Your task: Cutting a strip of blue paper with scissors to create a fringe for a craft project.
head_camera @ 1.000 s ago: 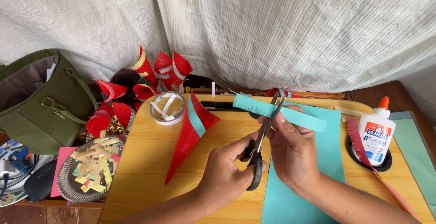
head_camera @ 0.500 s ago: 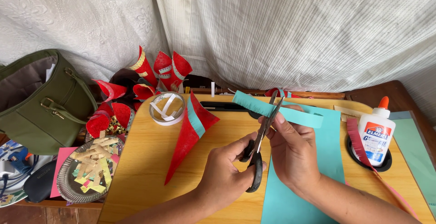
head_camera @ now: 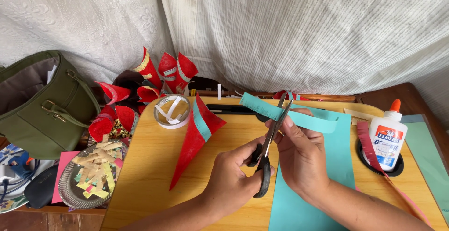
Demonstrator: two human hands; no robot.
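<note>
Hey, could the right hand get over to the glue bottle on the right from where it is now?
Probably yes, once freed. The right hand pinches the teal paper strip. The glue bottle stands upright in a round recess to its right, with only flat teal paper lying between them.

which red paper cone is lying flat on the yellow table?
The large red cone with a teal band, left of the hands. The other red cones stand bunched behind the table, off its surface.
</note>
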